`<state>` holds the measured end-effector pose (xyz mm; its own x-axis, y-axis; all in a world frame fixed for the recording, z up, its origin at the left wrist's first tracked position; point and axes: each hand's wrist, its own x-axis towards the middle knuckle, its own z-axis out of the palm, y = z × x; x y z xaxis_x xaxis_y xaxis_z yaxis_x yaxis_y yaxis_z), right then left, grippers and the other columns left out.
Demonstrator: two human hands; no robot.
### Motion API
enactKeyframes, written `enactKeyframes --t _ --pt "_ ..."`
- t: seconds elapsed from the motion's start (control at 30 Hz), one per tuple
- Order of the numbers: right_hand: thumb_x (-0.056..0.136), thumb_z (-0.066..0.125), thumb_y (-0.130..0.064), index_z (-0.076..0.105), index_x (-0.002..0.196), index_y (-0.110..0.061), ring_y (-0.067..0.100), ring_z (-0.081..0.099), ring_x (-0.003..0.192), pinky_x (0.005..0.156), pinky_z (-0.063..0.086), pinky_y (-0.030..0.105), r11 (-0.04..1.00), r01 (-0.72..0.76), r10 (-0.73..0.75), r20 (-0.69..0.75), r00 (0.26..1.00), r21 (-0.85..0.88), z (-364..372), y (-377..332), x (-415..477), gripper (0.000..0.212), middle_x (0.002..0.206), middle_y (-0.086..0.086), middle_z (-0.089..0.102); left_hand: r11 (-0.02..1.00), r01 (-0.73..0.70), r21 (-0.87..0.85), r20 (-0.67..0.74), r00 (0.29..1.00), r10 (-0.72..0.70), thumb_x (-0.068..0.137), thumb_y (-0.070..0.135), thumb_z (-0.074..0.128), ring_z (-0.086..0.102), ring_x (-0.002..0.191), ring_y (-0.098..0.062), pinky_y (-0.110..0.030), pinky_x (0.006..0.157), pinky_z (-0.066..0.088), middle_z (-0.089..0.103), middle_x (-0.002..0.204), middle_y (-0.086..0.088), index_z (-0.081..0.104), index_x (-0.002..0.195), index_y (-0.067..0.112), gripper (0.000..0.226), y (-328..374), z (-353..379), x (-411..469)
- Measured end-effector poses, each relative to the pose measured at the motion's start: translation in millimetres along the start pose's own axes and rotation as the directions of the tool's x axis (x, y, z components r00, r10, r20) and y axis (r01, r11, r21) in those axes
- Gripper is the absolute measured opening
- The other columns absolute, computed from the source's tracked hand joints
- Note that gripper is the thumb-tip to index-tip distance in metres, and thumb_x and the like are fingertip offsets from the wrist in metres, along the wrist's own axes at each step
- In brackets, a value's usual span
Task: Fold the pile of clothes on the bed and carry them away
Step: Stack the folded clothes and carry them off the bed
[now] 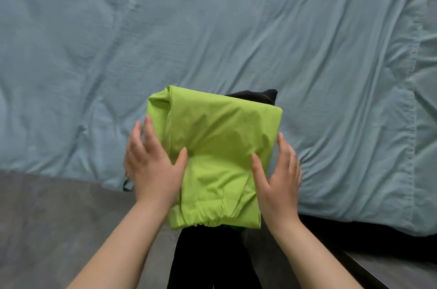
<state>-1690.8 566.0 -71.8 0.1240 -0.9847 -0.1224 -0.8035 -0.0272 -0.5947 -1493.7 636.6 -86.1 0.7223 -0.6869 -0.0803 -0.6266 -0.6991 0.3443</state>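
Folded lime-green bundle [220, 156] gripped from both sides at the near edge of the bed [212, 35].

Closest in: bare forearms coming up from the bottom, black fabric [210, 258] hanging down under the bundle over the grey floor [59, 217]. Then left hand [151, 165] clamped on the left flank, fingers spread along the side, thumb pressing into the top. Right hand [276, 177] same deal on the right flank, thumb on top, fingers wrapped round the edge. Can't tell if lifted or resting on the mattress. Further back, a black corner [262, 96] of another garment poking out behind the green. Beyond that, just rumpled blue-grey sheet all the way out.
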Motion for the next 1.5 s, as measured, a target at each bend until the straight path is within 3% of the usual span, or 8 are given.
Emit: enactKeyframes --t 0.1,0.2,0.43,0.6,0.83,1.0,1.33,1.5 --pt "0.1 0.033 -0.048 0.029 0.148 -0.031 0.014 0.023 0.145 0.119 0.011 0.036 0.898 0.429 -0.423 0.084 0.902 -0.092 19 -16 14 0.052 0.156 -0.004 0.03 0.851 -0.512 0.116 0.101 0.858 0.503 0.088 0.057 0.04 0.004 0.15 -0.029 -0.049 0.118 0.004 0.0 0.163 -0.009 0.002 0.154 0.033 0.08 25 12 10" --pt "0.1 0.02 -0.053 -0.004 0.151 -0.034 0.009 -0.008 0.148 0.119 -0.01 0.029 0.86 0.385 -0.157 0.545 0.824 -0.334 40 3 55 0.06 0.159 -0.011 -0.012 0.861 -0.488 0.143 0.587 0.743 0.323 0.096 0.061 0.024 -0.021 0.147 -0.023 -0.044 0.119 -0.01 -0.027 0.158 -0.004 -0.025 0.142 0.042 0.069 15 38 45" --pt "0.077 0.016 -0.088 -0.015 0.151 -0.026 0.017 -0.014 0.148 0.117 -0.014 0.039 0.808 0.52 -0.284 0.589 0.757 -0.278 33 25 29 0.102 0.159 0.002 -0.022 0.764 -0.646 -0.009 0.487 0.664 0.567 0.059 0.1 0.03 -0.025 0.145 -0.028 -0.054 0.112 -0.016 -0.022 0.16 -0.007 -0.011 0.152 0.035 0.121 -13 24 28" --pt "0.068 0.027 -0.091 -0.04 0.137 -0.027 0.019 -0.04 0.135 0.116 -0.018 0.044 0.702 0.579 0.012 0.82 0.573 -0.415 39 38 30 0.115 0.141 0.002 -0.049 0.675 -0.721 0.158 0.909 0.373 0.186 0.049 0.095 0.05 -0.051 0.125 -0.03 -0.068 0.103 -0.019 -0.057 0.134 -0.006 -0.055 0.12 0.036 0.14 -34 39 23" --pt "0.092 0.051 -0.043 0.025 0.15 -0.024 0.025 0.034 0.139 0.11 0.031 0.039 0.809 0.444 0.05 0.797 0.602 -0.386 -25 -34 26 0.066 0.154 0.006 0.033 0.803 -0.583 0.125 0.795 0.543 0.271 0.076 0.066 0.064 0.006 0.149 -0.027 -0.049 0.117 0.017 0.0 0.163 -0.008 -0.005 0.154 0.03 0.11 5 -39 5" --pt "0.097 0.042 -0.048 0.06 0.117 -0.024 0.021 0.062 0.097 0.079 0.05 0.036 0.911 0.268 0.043 0.718 0.695 -0.314 -105 -90 -4 0.036 0.105 -0.001 0.069 0.995 0.009 -0.1 0.684 0.727 0.062 0.085 0.045 0.064 0.058 0.113 -0.017 -0.03 0.092 0.045 0.063 0.117 0.006 0.04 0.143 0.028 0.064 13 -127 -23" --pt "0.095 0.049 -0.041 0.064 0.106 -0.026 0.017 0.062 0.087 0.08 0.048 0.03 0.931 0.306 -0.035 0.787 0.616 -0.198 -170 -125 -77 0.024 0.093 -0.002 0.069 0.842 0.38 -0.384 0.506 0.849 -0.152 0.087 0.021 0.068 0.062 0.086 -0.012 -0.026 0.079 0.047 0.066 0.088 0.007 0.062 0.102 0.03 0.018 -23 -238 -127" --pt "0.098 0.049 -0.015 0.059 0.096 -0.006 0.013 0.055 0.05 0.049 0.044 0.021 0.997 0.05 0.023 0.873 0.487 -0.054 -132 -149 -108 0.014 0.07 0.006 0.065 0.426 0.659 -0.62 0.454 0.744 -0.49 0.091 0.001 0.06 0.063 0.076 -0.026 -0.009 0.057 0.047 0.067 0.09 -0.016 0.063 0.099 0.009 0.011 -61 -256 -205"
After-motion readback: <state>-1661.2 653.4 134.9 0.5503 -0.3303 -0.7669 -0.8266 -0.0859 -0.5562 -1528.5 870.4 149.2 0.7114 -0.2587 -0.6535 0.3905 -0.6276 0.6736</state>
